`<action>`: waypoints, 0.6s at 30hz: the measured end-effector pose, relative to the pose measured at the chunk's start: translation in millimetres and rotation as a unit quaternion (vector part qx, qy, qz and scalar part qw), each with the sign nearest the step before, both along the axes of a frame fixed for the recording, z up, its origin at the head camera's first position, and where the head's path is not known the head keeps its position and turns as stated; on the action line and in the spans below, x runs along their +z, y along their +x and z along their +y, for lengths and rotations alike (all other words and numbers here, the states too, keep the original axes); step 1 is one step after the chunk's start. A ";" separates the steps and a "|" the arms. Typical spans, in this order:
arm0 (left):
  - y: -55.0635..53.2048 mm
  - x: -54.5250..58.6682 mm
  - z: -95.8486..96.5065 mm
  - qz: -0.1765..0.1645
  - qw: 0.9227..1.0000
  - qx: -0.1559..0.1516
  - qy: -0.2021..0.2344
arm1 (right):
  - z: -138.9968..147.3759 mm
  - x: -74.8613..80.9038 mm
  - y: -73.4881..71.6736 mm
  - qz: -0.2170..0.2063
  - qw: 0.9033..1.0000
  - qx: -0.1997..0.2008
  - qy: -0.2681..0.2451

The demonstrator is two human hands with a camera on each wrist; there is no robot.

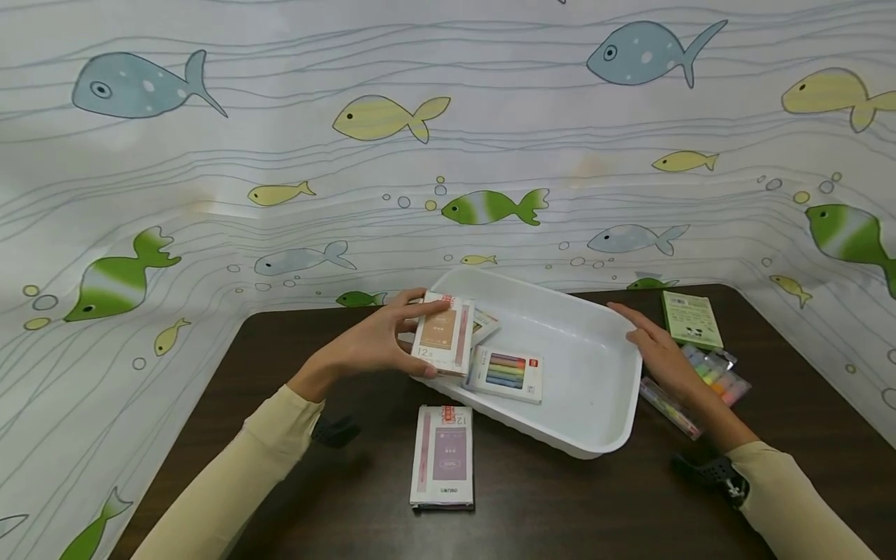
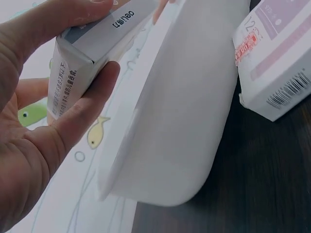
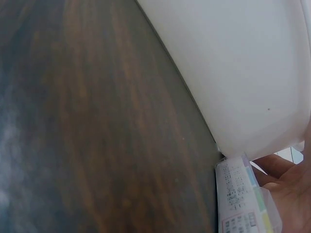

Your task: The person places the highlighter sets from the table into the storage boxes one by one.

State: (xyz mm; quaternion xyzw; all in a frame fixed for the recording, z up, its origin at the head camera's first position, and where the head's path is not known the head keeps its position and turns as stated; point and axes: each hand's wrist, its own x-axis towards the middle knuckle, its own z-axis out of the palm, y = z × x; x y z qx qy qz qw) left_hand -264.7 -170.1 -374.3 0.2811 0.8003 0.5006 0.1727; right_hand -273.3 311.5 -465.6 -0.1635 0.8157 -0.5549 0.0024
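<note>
My left hand (image 1: 367,341) grips a white box with a brown panel (image 1: 437,327) by its sides, over the left end of a white plastic tub (image 1: 584,373). In the left wrist view, thumb and fingers pinch that box (image 2: 77,63) above the tub's rim. Inside the tub lie a flat box with a window of coloured sticks (image 1: 505,373) and another box (image 1: 484,325), partly hidden. My right hand (image 1: 665,362) holds the tub's right end at the rim. On the table before the tub lies a white box with a purple panel (image 1: 442,459).
Right of the tub, near my right forearm, are a green box (image 1: 691,319), a clear pack of coloured markers (image 1: 717,377) and a slim clear pack (image 1: 670,408). A fish-patterned sheet (image 1: 392,47) surrounds the dark table (image 1: 336,498) at the back and sides.
</note>
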 end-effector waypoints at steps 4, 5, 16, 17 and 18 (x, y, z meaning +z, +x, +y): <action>-7.0 0.0 8.5 0.001 1.000 -0.004 -0.012 | 0.1 1.6 -0.7 -0.002 1.000 -0.003 0.001; -9.0 -0.3 9.8 0.001 1.000 -0.006 -0.014 | 0.1 1.9 -0.8 -0.002 1.000 -0.003 0.000; -27.4 -5.3 13.4 -0.011 0.998 -0.003 -0.056 | -0.9 0.9 -0.3 -0.009 1.000 -0.007 0.008; -28.2 -5.6 14.0 -0.009 0.998 -0.004 -0.061 | -0.9 0.9 -0.2 -0.008 1.000 -0.007 0.009; -28.5 -5.4 14.7 -0.008 0.998 -0.003 -0.066 | -0.9 0.9 -0.2 -0.008 1.000 -0.008 0.010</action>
